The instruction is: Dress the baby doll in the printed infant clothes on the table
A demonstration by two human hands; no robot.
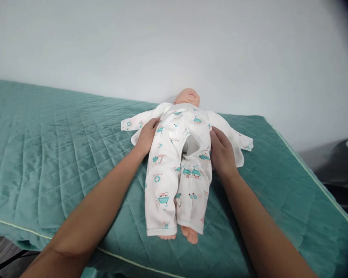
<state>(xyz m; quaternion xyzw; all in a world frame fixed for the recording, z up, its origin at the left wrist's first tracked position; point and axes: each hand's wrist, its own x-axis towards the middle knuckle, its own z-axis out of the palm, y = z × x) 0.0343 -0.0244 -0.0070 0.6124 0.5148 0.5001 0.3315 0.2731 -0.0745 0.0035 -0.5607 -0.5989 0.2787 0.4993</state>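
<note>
A baby doll (188, 96) lies on its back on a teal quilted bed (60, 146), head toward the wall. It wears a white printed romper (174, 170) with teal pictures; the front gapes open at the belly, and bare toes stick out of the legs. My left hand (146, 135) rests against the doll's side on the left, fingers curved along the cloth. My right hand (222, 150) presses flat against the romper's other side, fingers together. Neither hand lifts the doll off the quilt.
A pale grey wall (174, 46) runs behind the bed. The bed's front edge with light piping (127, 260) crosses the bottom. To the right, the mattress edge drops to a dark floor (336, 170).
</note>
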